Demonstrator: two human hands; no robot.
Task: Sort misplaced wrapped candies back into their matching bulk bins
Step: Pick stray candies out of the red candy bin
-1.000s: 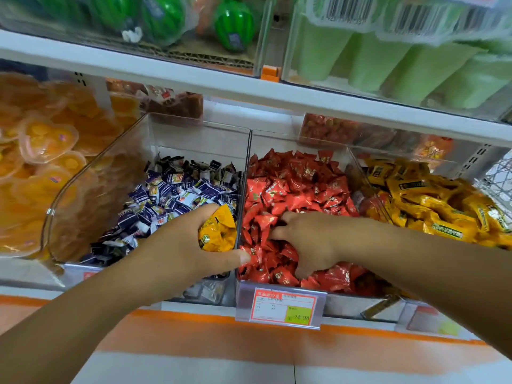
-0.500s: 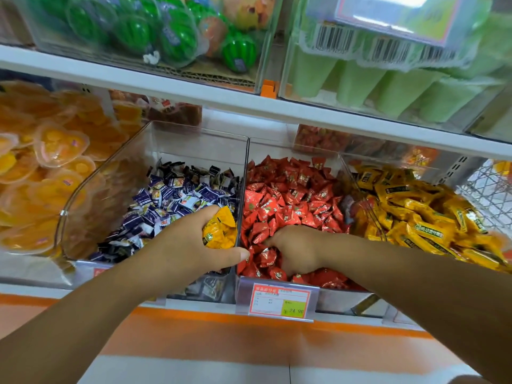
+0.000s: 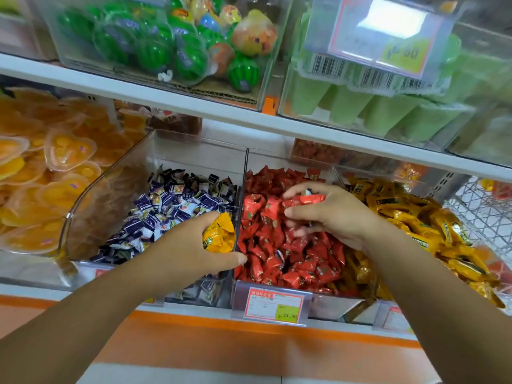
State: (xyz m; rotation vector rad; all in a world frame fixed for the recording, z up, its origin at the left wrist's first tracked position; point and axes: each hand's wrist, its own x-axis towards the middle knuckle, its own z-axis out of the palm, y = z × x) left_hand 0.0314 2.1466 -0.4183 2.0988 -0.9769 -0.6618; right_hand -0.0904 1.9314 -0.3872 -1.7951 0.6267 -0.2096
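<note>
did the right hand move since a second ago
Yes. The right hand has lifted from the front of the red bin, away from the price tag, toward the back, pinching red candies.

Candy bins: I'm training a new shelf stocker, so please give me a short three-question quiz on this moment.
1. True or false: the left hand holds yellow candies.
2. What does the right hand grip? A purple candies, B red candies, C green candies.
3. Fill in: the yellow-candy pile lies to the ___ of the red pile.
Key: 1 true; 2 B; 3 right.
</note>
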